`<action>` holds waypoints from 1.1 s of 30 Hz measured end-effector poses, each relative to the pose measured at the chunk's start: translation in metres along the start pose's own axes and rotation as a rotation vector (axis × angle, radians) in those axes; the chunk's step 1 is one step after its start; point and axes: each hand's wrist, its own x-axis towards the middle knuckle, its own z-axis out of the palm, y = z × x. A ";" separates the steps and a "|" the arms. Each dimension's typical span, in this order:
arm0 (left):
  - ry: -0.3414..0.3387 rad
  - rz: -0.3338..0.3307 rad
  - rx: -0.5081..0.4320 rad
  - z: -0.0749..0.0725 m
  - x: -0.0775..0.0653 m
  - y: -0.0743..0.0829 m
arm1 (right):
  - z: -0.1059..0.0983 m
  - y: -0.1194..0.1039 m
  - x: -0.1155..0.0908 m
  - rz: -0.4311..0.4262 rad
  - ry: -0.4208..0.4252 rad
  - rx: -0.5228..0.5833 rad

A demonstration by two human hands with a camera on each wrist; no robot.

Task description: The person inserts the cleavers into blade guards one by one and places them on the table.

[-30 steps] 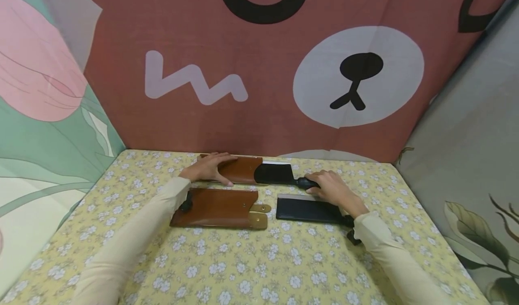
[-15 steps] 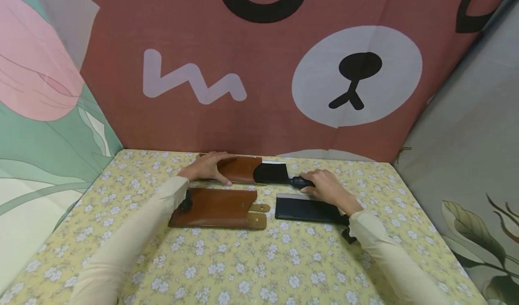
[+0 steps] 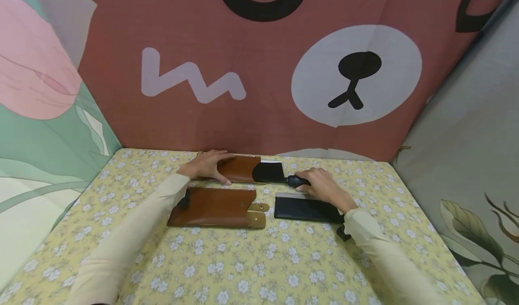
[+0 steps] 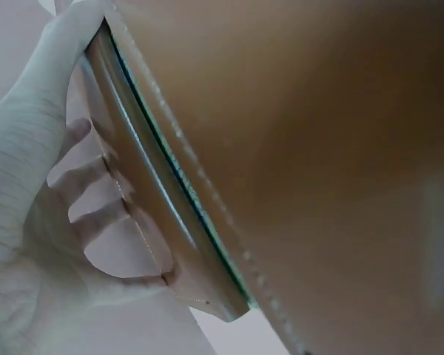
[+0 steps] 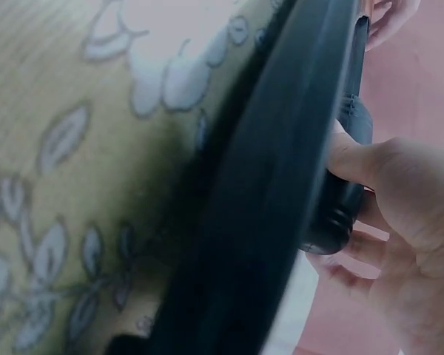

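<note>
At the back of the table, my left hand (image 3: 206,164) holds a brown leather knife sheath (image 3: 242,169) down, fingers across its top and thumb at its near edge. My right hand (image 3: 324,185) grips the black handle (image 5: 339,211) of a cleaver (image 3: 268,172). Its dark blade is partly inside the sheath's right end; the rest of the blade shows between sheath and handle. In the left wrist view, the held sheath (image 4: 152,185) lies between thumb and fingers.
Nearer lies a second brown sheath (image 3: 219,208) with two tan snap straps (image 3: 257,219). Right of it, under my right forearm, lies a second dark cleaver (image 3: 306,208), its handle mostly hidden by the sleeve. A brown cloth wall (image 3: 267,129) stands behind the yellow floral tablecloth (image 3: 243,269).
My right hand has moved left with the cleaver, so less of the blade shows outside the sheath. My left hand has kept its place on the sheath.
</note>
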 end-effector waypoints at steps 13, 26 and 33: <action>0.006 0.014 -0.027 -0.004 -0.001 0.003 | -0.002 -0.002 0.008 -0.017 0.000 0.026; 0.012 0.041 -0.041 -0.001 0.007 0.006 | -0.002 -0.006 0.013 0.002 -0.034 0.023; 0.003 0.036 -0.064 -0.001 0.001 0.000 | 0.002 -0.011 0.021 -0.017 -0.056 0.041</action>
